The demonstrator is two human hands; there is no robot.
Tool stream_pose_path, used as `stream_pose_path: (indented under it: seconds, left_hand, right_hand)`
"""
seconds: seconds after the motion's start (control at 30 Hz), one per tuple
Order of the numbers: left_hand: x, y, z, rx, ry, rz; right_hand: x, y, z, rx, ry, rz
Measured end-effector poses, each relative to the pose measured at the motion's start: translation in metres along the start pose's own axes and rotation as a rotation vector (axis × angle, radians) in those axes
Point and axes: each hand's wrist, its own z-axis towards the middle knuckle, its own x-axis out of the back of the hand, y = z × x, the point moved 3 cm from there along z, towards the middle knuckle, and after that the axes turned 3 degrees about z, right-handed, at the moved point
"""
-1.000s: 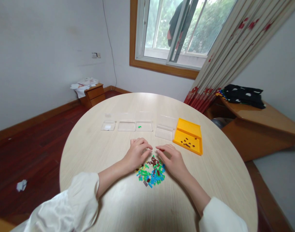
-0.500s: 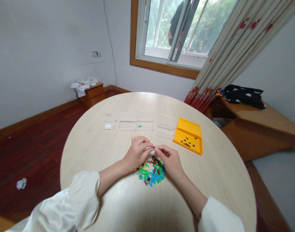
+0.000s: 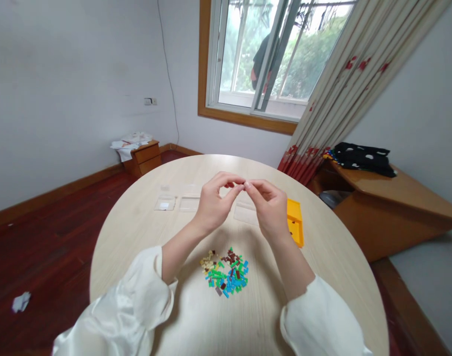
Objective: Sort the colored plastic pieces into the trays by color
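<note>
My left hand (image 3: 219,200) and my right hand (image 3: 268,205) meet fingertip to fingertip, raised above the table. Both are closed in a pinch; whatever lies between the fingertips is too small to make out. Below them a pile of small toy bricks (image 3: 231,277) lies on the table, in green, blue, brown and cream. Behind my right hand a yellow case (image 3: 294,210) lies open with small brown pieces in it, and my hand hides much of it. A clear plastic box (image 3: 244,212) shows partly between my hands.
More clear boxes stand toward the back left, among them a small box with a white label (image 3: 165,204) and a longer box (image 3: 189,203). All rest on a round wooden table (image 3: 137,291). Dark cloth (image 3: 363,158) lies on a wooden cabinet (image 3: 404,198) at the right.
Both hands have risen away from the brick pile, still joined at the fingertips. The pile is now uncovered, while the yellow case and a middle box are partly hidden. The view has tilted up slightly.
</note>
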Motion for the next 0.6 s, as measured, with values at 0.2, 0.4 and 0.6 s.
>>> stream_pose_path:
  seconds: [0.2,0.4,0.6]
  left_hand:
    - [0.004,0.010,0.018,0.018,0.096,-0.077]
    - [0.014,0.021,0.021,0.037,0.149,-0.096]
    - [0.016,0.034,0.020,0.097,0.177,-0.154]
  right_hand:
    - [-0.013,-0.017,0.015,0.134,0.135,0.042]
    - [-0.022,-0.029,0.012,0.232,0.193,0.032]
    - [-0.021,-0.039,0.007,0.290,0.243,0.050]
